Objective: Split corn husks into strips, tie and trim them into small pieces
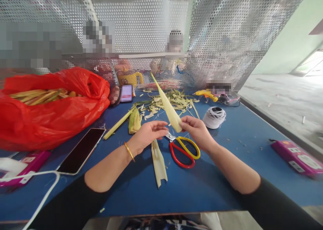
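Observation:
A pale yellow-green corn husk (168,105) stands upright, its point up, its wide lower end pinched between the thumb and fingers of my right hand (195,129). To its left, my left hand (151,132) has its fingers apart and holds nothing; they do not touch the husk. Scissors (184,151) with one red and one yellow handle lie on the table under and between my hands. Another husk piece (158,162) lies flat below my left hand. Just behind that hand is a green husk bundle (134,120), beside a long stalk (118,123).
The blue table (202,193) bears a red bag (93,95) of husks, a dark phone (80,151), husk scraps (176,100), a white yarn ball (214,117), a yellow tool (207,94) and a magenta box (297,156). A perforated metal screen (146,21) stands behind.

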A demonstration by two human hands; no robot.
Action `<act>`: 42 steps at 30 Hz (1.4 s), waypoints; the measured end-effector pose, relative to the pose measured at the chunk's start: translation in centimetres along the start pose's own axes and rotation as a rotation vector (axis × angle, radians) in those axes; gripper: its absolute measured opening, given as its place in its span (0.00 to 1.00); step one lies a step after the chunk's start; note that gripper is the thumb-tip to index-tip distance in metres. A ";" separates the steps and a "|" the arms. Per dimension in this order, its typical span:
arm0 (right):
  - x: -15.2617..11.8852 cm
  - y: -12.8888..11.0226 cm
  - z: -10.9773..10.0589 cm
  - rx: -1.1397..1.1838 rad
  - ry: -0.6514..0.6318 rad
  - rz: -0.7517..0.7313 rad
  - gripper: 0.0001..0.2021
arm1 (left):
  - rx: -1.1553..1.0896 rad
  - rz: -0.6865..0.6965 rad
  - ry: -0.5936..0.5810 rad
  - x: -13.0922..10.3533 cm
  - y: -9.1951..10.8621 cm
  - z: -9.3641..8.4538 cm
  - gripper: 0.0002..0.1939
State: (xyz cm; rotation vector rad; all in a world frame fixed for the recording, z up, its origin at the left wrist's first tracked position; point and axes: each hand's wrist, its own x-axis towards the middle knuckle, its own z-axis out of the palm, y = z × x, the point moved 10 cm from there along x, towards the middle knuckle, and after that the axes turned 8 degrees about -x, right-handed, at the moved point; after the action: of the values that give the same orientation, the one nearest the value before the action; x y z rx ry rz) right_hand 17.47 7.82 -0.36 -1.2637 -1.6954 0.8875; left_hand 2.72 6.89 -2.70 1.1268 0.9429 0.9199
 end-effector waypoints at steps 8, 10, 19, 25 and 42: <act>-2.0 0.1 3.8 0.375 -0.121 0.169 0.13 | -0.145 -0.023 0.072 -0.2 -1.0 0.2 0.13; -2.0 0.1 3.8 0.393 -0.123 0.170 0.13 | -0.135 -0.024 0.045 -0.3 -0.8 0.5 0.14; -2.6 0.3 4.9 0.494 -0.231 0.244 0.15 | -0.079 0.007 0.019 -0.5 0.2 0.7 0.13; -2.2 0.3 4.2 0.474 -0.166 0.211 0.14 | -0.141 -0.067 -0.049 -0.5 -1.1 1.6 0.16; -2.5 0.4 4.8 0.527 -0.228 0.230 0.13 | -0.089 -0.077 0.021 -0.6 -1.0 0.9 0.14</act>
State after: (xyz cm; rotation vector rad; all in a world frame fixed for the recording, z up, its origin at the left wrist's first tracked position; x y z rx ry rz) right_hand 13.69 5.22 -3.19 -1.0294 -1.3615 1.5475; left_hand 3.50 5.87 -3.44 1.0005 0.9465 0.9042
